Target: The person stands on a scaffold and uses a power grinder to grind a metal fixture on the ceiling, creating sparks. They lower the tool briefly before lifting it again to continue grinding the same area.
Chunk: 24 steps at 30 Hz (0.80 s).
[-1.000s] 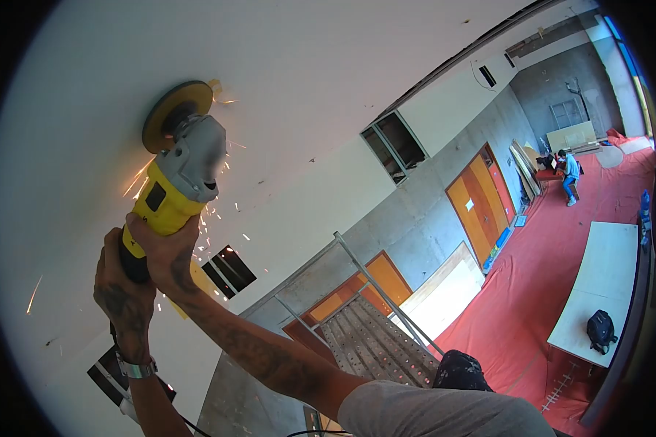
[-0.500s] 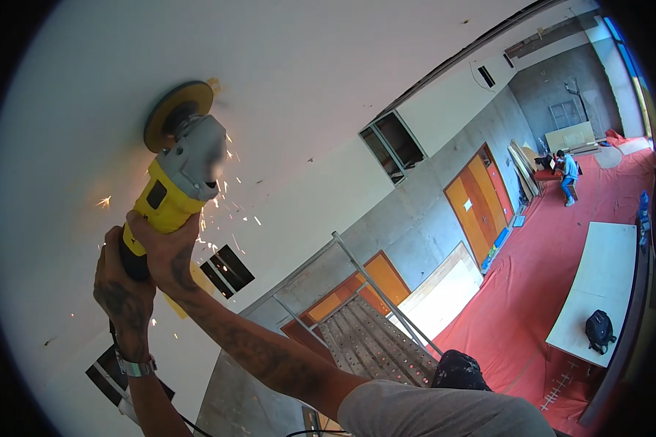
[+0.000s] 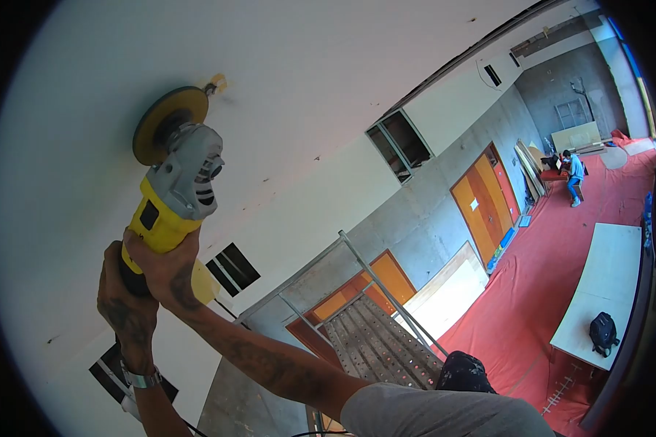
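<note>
A yellow and grey angle grinder (image 3: pixel 169 207) is raised to the white ceiling (image 3: pixel 291 87). Its round disc (image 3: pixel 171 125) is right at the ceiling surface, beside a small metal stub (image 3: pixel 211 89) with a yellowish patch around it. My right hand (image 3: pixel 169 266) is wrapped round the yellow body, behind the grey gear head. Lower on the tool, my left hand (image 3: pixel 126 295) grips the black rear end, a metal watch (image 3: pixel 141 378) on its wrist. A black power cord (image 3: pixel 194 428) shows below that wrist.
A perforated metal scaffold platform (image 3: pixel 375 339) with tube rails (image 3: pixel 372 273) stands below. Red sheeting (image 3: pixel 539 269) covers the floor. A long white table (image 3: pixel 598 280) bears a dark backpack (image 3: pixel 603 333). Far off, a person (image 3: pixel 574 178) is at a red table. Dark openings (image 3: pixel 399 146) break the upper wall.
Sparks flew around the grinder earlier; none show now. The disc has shifted slightly left and down, away from the metal stub, which is now visible. Both hands keep their hold.
</note>
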Available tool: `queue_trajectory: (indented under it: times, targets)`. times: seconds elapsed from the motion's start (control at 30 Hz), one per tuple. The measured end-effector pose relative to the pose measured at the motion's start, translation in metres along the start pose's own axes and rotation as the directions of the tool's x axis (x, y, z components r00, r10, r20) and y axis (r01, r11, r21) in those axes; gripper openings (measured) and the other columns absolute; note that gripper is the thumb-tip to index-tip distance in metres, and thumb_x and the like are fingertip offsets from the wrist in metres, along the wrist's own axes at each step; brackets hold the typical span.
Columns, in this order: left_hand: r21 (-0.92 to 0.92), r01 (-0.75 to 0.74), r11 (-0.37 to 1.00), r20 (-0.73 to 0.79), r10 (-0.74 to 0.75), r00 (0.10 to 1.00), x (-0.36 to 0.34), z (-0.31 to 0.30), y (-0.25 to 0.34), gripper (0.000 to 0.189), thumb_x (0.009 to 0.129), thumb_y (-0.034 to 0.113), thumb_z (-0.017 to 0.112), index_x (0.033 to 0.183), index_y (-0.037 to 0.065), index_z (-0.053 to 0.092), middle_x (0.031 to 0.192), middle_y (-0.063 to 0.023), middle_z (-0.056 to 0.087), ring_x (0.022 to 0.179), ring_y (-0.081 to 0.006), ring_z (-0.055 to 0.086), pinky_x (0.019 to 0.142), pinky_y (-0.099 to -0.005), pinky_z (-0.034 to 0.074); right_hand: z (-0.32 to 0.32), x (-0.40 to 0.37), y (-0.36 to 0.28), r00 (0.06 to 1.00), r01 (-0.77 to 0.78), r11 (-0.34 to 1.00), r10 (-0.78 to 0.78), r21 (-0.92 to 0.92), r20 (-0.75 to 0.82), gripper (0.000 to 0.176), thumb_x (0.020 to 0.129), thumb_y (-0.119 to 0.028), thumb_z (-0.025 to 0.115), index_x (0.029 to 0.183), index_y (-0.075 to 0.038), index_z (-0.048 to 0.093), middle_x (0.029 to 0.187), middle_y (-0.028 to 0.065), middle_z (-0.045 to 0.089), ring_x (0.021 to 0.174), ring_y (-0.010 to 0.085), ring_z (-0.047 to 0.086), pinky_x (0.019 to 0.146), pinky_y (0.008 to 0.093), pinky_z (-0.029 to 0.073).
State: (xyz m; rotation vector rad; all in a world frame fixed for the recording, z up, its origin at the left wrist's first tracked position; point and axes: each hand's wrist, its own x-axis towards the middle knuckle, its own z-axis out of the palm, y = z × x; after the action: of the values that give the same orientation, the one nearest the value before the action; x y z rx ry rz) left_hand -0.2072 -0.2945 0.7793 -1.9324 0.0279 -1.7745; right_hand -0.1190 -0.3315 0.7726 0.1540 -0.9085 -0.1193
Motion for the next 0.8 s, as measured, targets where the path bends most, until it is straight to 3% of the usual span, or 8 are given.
queue_trajectory:
  times: [0.07,0.17,0.37,0.57,0.67,0.8]
  targets:
    - [-0.005,-0.014,1.000,-0.024,0.014,1.000,0.000,0.000,0.001,0.055,0.082,0.028,0.082,0.126,0.007,0.056,0.101,-0.0148,0.070,0.092,-0.0365,0.072,0.076,-0.0439,0.056,0.000,0.002,-0.003,1.000,0.001,1.000,-0.001,0.005,0.029,0.066,0.084,-0.013,0.078,0.135,-0.003,0.036,0.113,0.0127,0.061,0.102,0.0238,0.066,0.092,0.0391,0.056]
    - [0.011,-0.028,1.000,-0.041,0.029,0.999,0.001,0.001,-0.002,0.056,0.080,0.025,0.085,0.125,0.006,0.057,0.101,-0.0144,0.070,0.091,-0.0361,0.072,0.075,-0.0438,0.057,0.006,0.002,-0.006,0.998,0.026,0.999,-0.025,0.026,-0.061,0.055,0.083,-0.005,0.077,0.125,-0.003,0.042,0.105,0.0094,0.062,0.095,0.0197,0.066,0.086,0.0361,0.057]
    - [0.033,-0.031,0.999,-0.037,0.032,0.999,0.006,0.003,-0.002,0.060,0.078,0.024,0.086,0.127,0.006,0.056,0.104,-0.0150,0.070,0.094,-0.0366,0.072,0.077,-0.0443,0.058,0.001,0.009,0.002,0.999,0.049,0.998,-0.049,0.041,-0.009,0.064,0.085,-0.011,0.077,0.134,-0.004,0.037,0.112,0.0111,0.060,0.102,0.0220,0.065,0.090,0.0369,0.057]
    - [0.021,-0.009,1.000,-0.027,0.009,1.000,0.007,0.002,0.000,0.061,0.077,0.023,0.087,0.127,0.007,0.056,0.106,-0.0148,0.070,0.095,-0.0369,0.072,0.078,-0.0446,0.058,0.001,0.011,0.005,1.000,0.021,0.999,-0.021,0.030,-0.010,0.060,0.085,-0.010,0.077,0.131,-0.004,0.040,0.112,0.0102,0.060,0.100,0.0208,0.065,0.089,0.0367,0.057]
    - [0.034,-0.020,0.999,-0.039,0.021,0.999,0.007,0.002,-0.001,0.062,0.076,0.023,0.087,0.127,0.007,0.056,0.106,-0.0148,0.070,0.096,-0.0371,0.071,0.079,-0.0445,0.057,0.007,0.009,-0.002,0.995,0.080,0.990,-0.073,0.119,-0.062,0.048,0.083,-0.006,0.078,0.121,-0.003,0.047,0.102,0.0075,0.063,0.090,0.0178,0.067,0.081,0.0340,0.058]
    - [0.016,-0.013,1.000,-0.015,0.013,1.000,0.008,0.002,-0.002,0.062,0.076,0.023,0.086,0.128,0.007,0.056,0.107,-0.0151,0.070,0.096,-0.0372,0.071,0.080,-0.0444,0.057,0.008,0.010,0.000,0.988,0.129,0.988,-0.121,0.089,-0.094,0.048,0.084,-0.006,0.077,0.121,-0.003,0.047,0.102,0.0069,0.063,0.090,0.0171,0.066,0.080,0.0332,0.057]
